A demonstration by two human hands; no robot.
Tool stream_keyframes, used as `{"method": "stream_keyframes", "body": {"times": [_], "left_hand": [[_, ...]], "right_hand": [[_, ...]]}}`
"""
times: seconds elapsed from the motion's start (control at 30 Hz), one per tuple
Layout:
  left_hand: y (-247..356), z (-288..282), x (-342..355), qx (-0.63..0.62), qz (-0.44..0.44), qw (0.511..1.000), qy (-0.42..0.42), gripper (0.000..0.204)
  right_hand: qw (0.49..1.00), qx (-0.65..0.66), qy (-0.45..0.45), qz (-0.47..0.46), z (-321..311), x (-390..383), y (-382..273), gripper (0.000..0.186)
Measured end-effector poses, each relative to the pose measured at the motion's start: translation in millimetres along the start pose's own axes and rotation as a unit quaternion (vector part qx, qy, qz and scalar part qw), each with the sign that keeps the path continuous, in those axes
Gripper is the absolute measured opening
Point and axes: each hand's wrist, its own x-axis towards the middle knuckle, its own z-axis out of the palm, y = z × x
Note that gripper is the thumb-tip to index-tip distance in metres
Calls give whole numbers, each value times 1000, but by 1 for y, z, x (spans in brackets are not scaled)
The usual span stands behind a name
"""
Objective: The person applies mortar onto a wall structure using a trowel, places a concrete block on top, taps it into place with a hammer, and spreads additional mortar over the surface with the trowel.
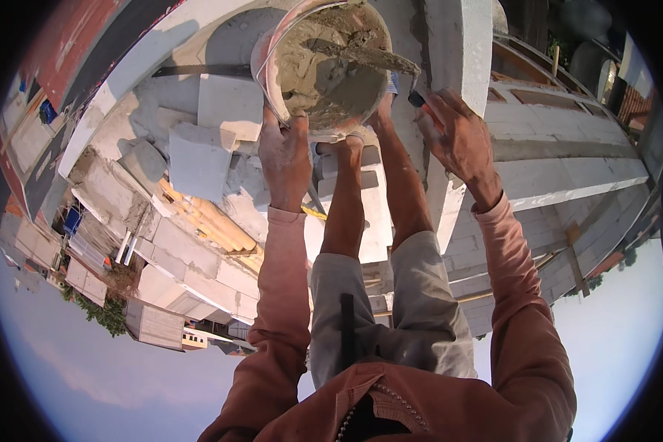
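Note:
A round bucket with a pale rim stands tilted at the top middle, holding wet grey-brown mortar. My left hand grips the bucket's near left rim, thumb over the edge. On the right, my right hand is closed round the handle of a trowel. Its mortar-coated blade reaches leftward over the bucket and lies in or just on the mortar. The bent metal neck shows between the blade and my fingers.
A white block ledge runs beside my right hand. Pale blocks and rubble lie to the left, with bamboo poles nearer. My bare legs stand just below the bucket. A long block wall extends right.

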Motion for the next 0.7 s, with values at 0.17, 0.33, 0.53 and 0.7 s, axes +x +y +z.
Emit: {"method": "stream_keyframes", "body": {"times": [0.17,0.33,0.53,0.7], "left_hand": [[10,3,-1,162,38,986,-11,59],[14,7,-3,88,48,995,-21,56],[0,-4,-4,-24,-71,996,-53,56],[1,-15,-20,-187,-149,971,3,46]], "right_hand": [[994,-57,-84,-31,11,38,-2,27],[976,31,-175,-123,22,48,26,32],[944,233,-234,9,3,27,46,35],[847,434,-256,169,-15,11,75,55]]}}
